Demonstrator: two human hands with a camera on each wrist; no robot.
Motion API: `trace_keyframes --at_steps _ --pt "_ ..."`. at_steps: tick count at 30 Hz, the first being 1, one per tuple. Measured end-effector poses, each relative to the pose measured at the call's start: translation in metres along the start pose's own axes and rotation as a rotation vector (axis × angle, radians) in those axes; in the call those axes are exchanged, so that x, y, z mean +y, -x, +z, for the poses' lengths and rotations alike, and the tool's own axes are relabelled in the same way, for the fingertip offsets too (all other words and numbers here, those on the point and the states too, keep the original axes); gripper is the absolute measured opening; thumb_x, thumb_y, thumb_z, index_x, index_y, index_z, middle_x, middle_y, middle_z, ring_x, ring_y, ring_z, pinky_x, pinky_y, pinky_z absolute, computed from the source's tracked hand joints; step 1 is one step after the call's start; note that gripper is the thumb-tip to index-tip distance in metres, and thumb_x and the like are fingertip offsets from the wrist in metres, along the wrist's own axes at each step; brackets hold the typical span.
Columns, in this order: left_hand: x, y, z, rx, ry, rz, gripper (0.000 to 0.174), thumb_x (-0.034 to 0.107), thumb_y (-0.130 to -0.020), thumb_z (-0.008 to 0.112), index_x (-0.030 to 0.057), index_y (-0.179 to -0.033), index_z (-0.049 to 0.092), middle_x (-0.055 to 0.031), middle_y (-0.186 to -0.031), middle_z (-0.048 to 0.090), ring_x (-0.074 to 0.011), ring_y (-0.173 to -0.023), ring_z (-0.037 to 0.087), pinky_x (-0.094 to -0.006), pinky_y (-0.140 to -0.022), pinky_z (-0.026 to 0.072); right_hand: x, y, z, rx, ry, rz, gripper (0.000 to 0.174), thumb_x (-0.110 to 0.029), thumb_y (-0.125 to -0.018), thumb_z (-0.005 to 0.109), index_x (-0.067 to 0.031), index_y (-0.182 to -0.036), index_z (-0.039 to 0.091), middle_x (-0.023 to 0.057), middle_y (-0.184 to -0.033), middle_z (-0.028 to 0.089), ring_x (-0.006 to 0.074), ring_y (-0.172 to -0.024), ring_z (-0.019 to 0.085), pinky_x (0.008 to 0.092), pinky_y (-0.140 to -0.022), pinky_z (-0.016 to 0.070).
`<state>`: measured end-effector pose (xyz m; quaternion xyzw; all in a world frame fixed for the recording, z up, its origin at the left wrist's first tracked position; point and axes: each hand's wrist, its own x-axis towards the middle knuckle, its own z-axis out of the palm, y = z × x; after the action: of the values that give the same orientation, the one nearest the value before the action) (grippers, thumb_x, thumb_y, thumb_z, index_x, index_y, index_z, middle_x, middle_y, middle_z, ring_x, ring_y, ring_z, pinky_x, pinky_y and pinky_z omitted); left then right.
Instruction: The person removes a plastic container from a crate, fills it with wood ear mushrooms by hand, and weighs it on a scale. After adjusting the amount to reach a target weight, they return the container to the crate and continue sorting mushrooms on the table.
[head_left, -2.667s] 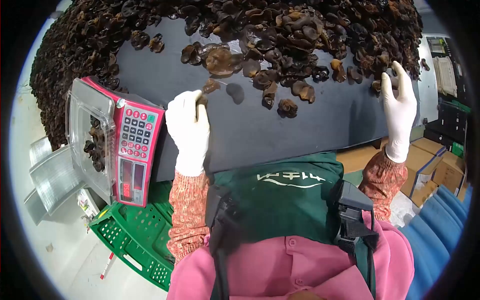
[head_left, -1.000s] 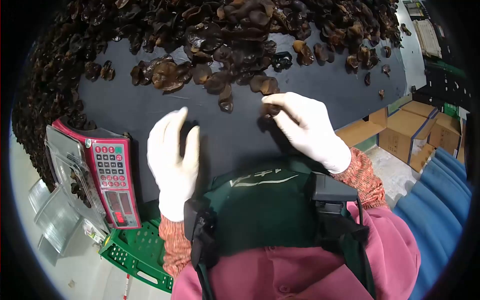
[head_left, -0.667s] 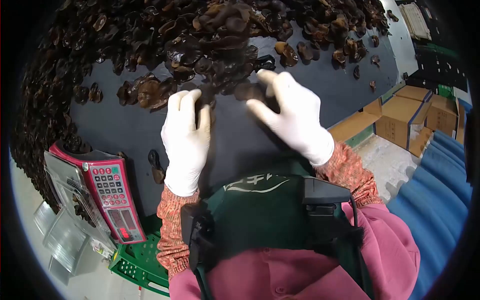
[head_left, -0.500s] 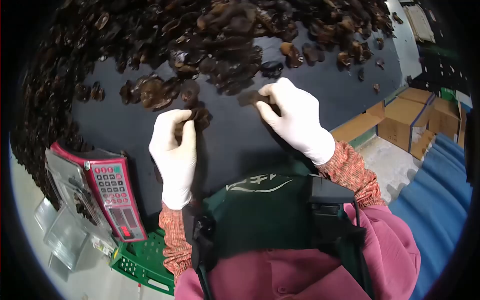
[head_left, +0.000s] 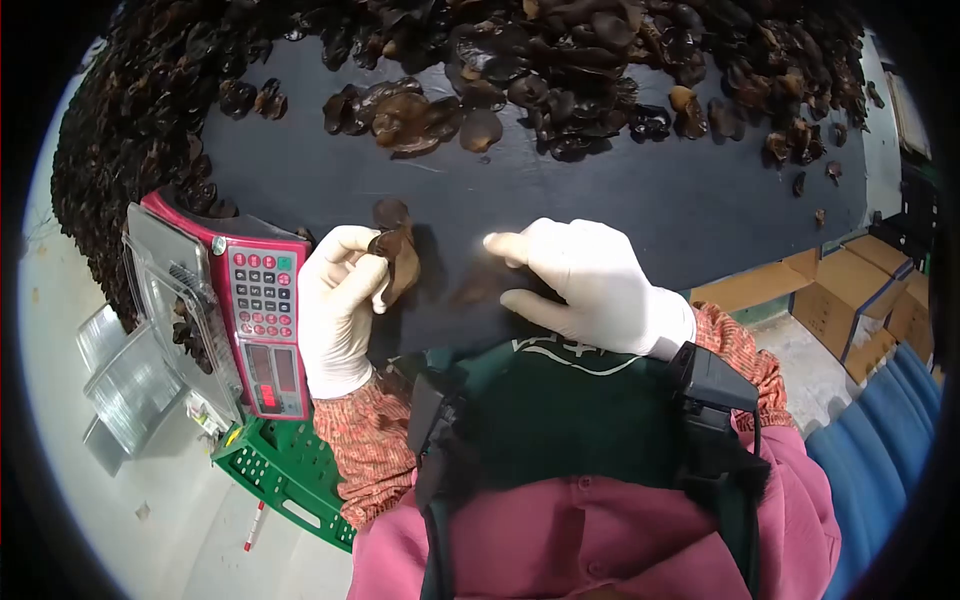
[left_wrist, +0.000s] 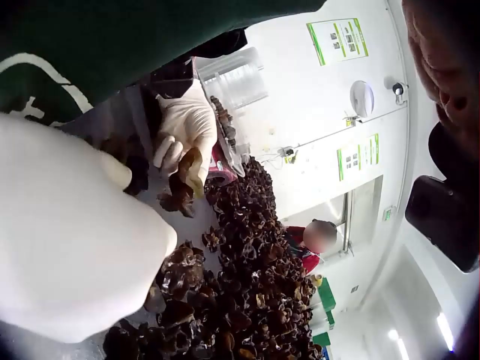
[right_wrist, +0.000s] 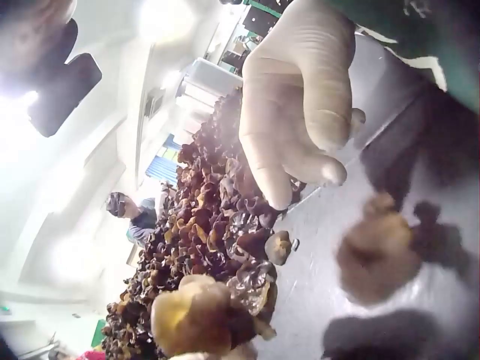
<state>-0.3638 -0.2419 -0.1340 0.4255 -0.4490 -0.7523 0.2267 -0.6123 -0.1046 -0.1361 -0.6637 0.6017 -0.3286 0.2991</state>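
Note:
In the head view my left hand (head_left: 345,305), in a white glove, pinches brown wood ear mushrooms (head_left: 403,265) between thumb and fingers, just right of the scale. Those mushrooms show as thin, curled, dark-and-tan lobes. My right hand (head_left: 590,275), also gloved, is at the middle with index finger and thumb spread apart. Below its fingertips is a blurred single wood ear mushroom (right_wrist: 375,255), apart from the hand in the right wrist view, its shadow on the dark tabletop (head_left: 560,200).
A large heap of wood ear mushrooms (head_left: 560,90) covers the far side of the table. The pink scale (head_left: 265,300) stands at the left with pieces in its clear tray. Below it is a green crate (head_left: 290,470). Cardboard boxes (head_left: 840,300) stand at the right. A person (left_wrist: 311,240) is behind the heap.
The right hand has moved back from the heap's edge and let go of the mushroom it pinched. The left hand has drawn its mushrooms back towards the body.

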Motion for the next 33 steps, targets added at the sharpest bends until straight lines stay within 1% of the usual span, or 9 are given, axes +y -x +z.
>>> trace_keyframes --at_steps 4,11,17,20,23,26,28,29,33 --pt "0.009 0.01 -0.015 -0.117 0.147 0.031 0.019 0.011 -0.098 0.072 0.0007 -0.109 0.062 -0.0006 -0.072 0.056 -0.0086 -0.059 0.047 -0.0237 -0.054 0.0342 0.015 -0.003 0.01 0.086 0.04 0.048 0.039 -0.021 -0.087 0.077 -0.0107 -0.123 0.069 0.0076 -0.088 0.065 0.0298 -0.079 0.067 0.0396 -0.072 0.0556" --pt "-0.026 0.011 -0.043 -0.32 0.818 -0.065 0.069 0.028 -0.093 0.079 -0.0009 -0.148 0.05 -0.018 -0.126 0.064 -0.0114 -0.063 0.048 -0.0252 -0.056 0.0381 0.004 -0.028 0.018 0.066 -0.033 -0.062 0.032 -0.017 -0.089 0.075 -0.0087 -0.119 0.07 0.0067 -0.087 0.068 0.0284 -0.073 0.067 0.0386 -0.067 0.0554" --pt "-0.025 0.001 -0.02 -0.398 0.894 -0.138 0.066 0.034 -0.094 0.08 -0.0008 -0.144 0.055 -0.0147 -0.117 0.067 -0.0066 -0.053 0.042 -0.021 -0.049 0.0359 -0.022 -0.05 0.024 -0.001 -0.574 0.164 0.036 -0.021 -0.092 0.074 -0.0042 -0.123 0.068 0.0055 -0.088 0.071 0.0193 -0.069 0.063 0.0327 -0.066 0.0528" --pt "-0.026 -0.001 -0.01 -0.417 0.98 -0.132 0.043 0.025 -0.093 0.077 -0.0025 -0.117 0.055 -0.015 -0.102 0.062 -0.0092 -0.053 0.043 -0.0243 -0.048 0.0371 -0.027 -0.064 0.016 -0.106 -0.76 0.293 0.031 -0.022 -0.092 0.074 -0.0038 -0.116 0.069 0.0055 -0.09 0.073 0.0156 -0.066 0.06 0.0304 -0.064 0.0511" --pt "-0.012 0.008 -0.005 -0.178 0.613 -0.13 0.035 0.018 -0.09 0.079 -0.0019 -0.112 0.06 -0.0078 -0.096 0.062 -0.0084 -0.06 0.049 -0.023 -0.051 0.0385 -0.028 -0.067 0.013 -0.134 -0.751 0.355 0.018 -0.017 -0.09 0.074 -0.0043 -0.101 0.069 0.006 -0.086 0.071 0.0179 -0.067 0.063 0.0313 -0.062 0.0516" --pt "0.014 0.017 0.004 -0.054 0.057 -0.064 0.014 -0.004 -0.094 0.065 -0.0026 -0.107 0.062 -0.004 -0.098 0.062 -0.008 -0.069 0.056 -0.0231 -0.063 0.0445 -0.016 -0.055 0.025 0.012 -0.4 0.094 0.016 -0.014 -0.086 0.075 -0.0067 -0.098 0.067 0.0065 -0.084 0.068 0.024 -0.07 0.068 0.0332 -0.062 0.0529" --pt "0.028 0.024 0.012 0.011 -0.234 -0.154 0.005 -0.001 -0.1 0.064 -0.0012 -0.105 0.064 -0.0037 -0.099 0.062 -0.0107 -0.078 0.06 -0.0217 -0.068 0.0458 0.0 -0.042 0.039 0.043 -0.071 -0.076 0.016 -0.018 -0.083 0.077 -0.0135 -0.094 0.065 0.0056 -0.082 0.064 0.0286 -0.073 0.069 0.0377 -0.063 0.0536" --pt "0.025 0.021 0.003 -0.069 -0.694 0.0 0.01 -0.009 -0.097 0.061 -0.0019 -0.103 0.065 -0.0027 -0.097 0.062 -0.0087 -0.077 0.057 -0.0218 -0.07 0.0456 0.005 -0.035 0.041 0.012 -0.065 -0.096 0.016 -0.018 -0.083 0.076 -0.0136 -0.093 0.065 0.0055 -0.082 0.064 0.0282 -0.072 0.068 0.038 -0.063 0.0533" --pt "0.039 0.015 0.022 -0.051 -1.04 0.162 0.023 -0.013 -0.088 0.063 0.0 -0.106 0.069 -0.0037 -0.096 0.064 -0.0087 -0.072 0.052 -0.025 -0.069 0.0446 0.009 -0.037 0.019 0.126 0.133 -0.099 0.017 -0.019 -0.085 0.076 -0.0124 -0.098 0.068 0.0059 -0.081 0.063 0.0272 -0.07 0.068 0.038 -0.06 0.0525"
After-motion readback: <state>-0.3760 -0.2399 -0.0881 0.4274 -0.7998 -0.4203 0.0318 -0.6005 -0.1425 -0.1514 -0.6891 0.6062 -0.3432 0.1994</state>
